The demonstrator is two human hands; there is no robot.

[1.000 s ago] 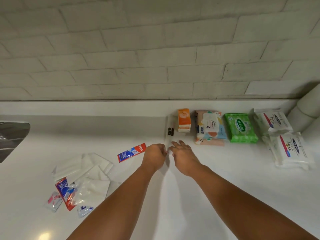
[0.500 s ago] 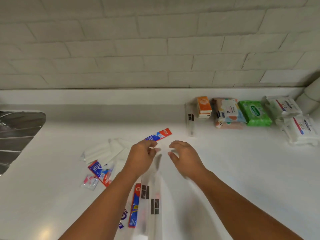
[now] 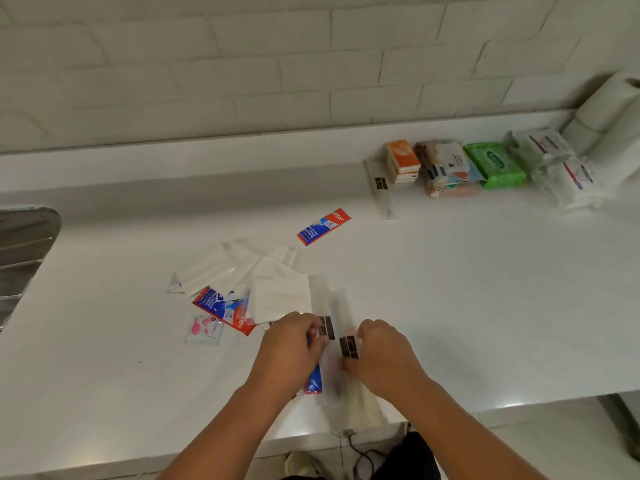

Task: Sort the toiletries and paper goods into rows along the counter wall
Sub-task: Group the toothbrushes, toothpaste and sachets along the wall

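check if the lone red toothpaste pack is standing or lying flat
Lying flat: the toothpaste pack shows its long printed face up on the counter.

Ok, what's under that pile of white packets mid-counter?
A red and blue toothpaste pack sticks out from beneath the white packets, its upper part covered. A clear wrapper corner shows at the left edge. Anything deeper is hidden.

White counter (image 3: 450,306), off-white brick-pattern wall (image 3: 242,64). By the wall: orange tissue pack (image 3: 402,157), pastel wipes pack (image 3: 450,168) in blue, peach and pink with a white label, bright green wipes pack (image 3: 495,164), white packs (image 3: 575,181) with red and blue marks. Toothpaste sachet (image 3: 323,226) red, blue, white. Napkin packs (image 3: 214,268) plain white. Small sachet (image 3: 204,329) clear with pink print. Clear sleeves (image 3: 348,346) with dark brown labels. Grey steel sink (image 3: 24,244).
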